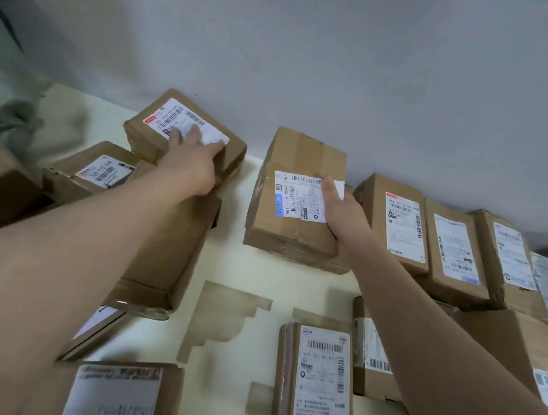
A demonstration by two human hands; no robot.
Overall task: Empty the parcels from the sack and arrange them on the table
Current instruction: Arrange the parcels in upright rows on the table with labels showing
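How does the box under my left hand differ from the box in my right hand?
The left-hand box lies skewed to the wall; the right-hand box sits nearly square to it. The left-hand box's label has a red mark, the right-hand box's a blue one. The left hand rests flat on its box; the right hand grips its box's right edge. Both are brown cardboard with white labels.

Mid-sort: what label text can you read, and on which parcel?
"L16 DS48": gripped parcel in the right hand.
"646 ET10-00 044": neighbour parcel right of it.
"500 E72 044": low parcel left of the left hand.
"502-304-00-047", last digits uncertain: near parcel.
Other print: too blurred.
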